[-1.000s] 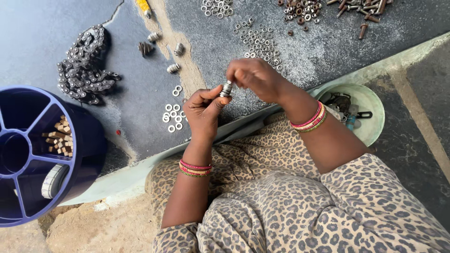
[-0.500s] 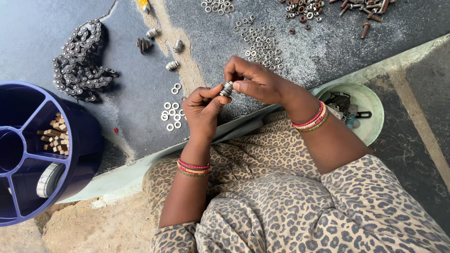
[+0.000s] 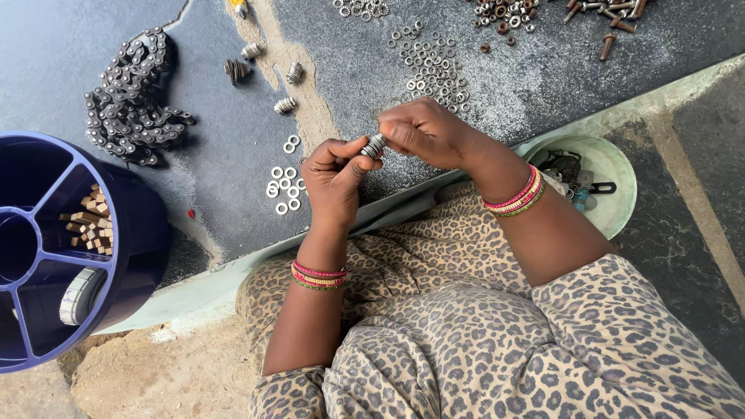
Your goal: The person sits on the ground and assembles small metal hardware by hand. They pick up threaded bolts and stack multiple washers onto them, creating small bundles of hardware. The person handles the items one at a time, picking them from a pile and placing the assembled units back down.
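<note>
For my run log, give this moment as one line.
left hand: holds washer stack | right hand: pinches its other end | loose washers: beside left hand

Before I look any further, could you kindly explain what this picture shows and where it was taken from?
There is no machine here: a seated person works with two bare hands. The camera sits on that person's head and looks down, so you see the lap and the mat in front. The left hand and right hand meet on a small stack of washers, pinched between the fingers of both. On the mat lie loose washers, more washers, a chain, a few short finished stacks and rusty bolts. At the left stands a blue divided bin with small wooden pieces; at the right, a green bowl of odds and ends.
</note>
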